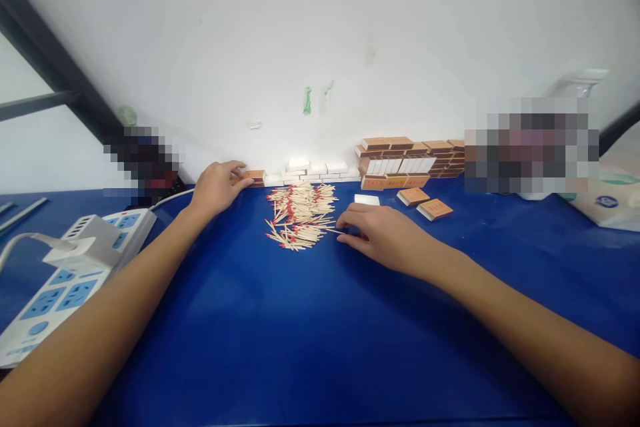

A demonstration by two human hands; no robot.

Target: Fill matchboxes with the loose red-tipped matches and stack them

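My left hand (pixel 217 190) is at the foot of the wall, with thumb and fingers closed around the left end of a brown matchbox (pixel 256 177). Red-tipped matchsticks (pixel 300 207) lie in a loose pile on the blue table (pixel 280 333), their heads mostly to the left. At the pile's lower right, my right hand (pixel 383 233) pinches the pale end of a matchstick (pixel 334 230) between thumb and fingers. White matchbox trays (pixel 315 171) are stacked behind the pile. Another white tray (pixel 367 200) lies just behind my right hand.
Brown matchboxes (pixel 440 159) stand stacked along the wall at right, with two loose matchboxes (pixel 424 204) in front. A white power strip (pixel 75 287) with a plugged-in adapter is at left. A tissue pack (pixel 610 197) sits at far right. Some areas are pixelated.
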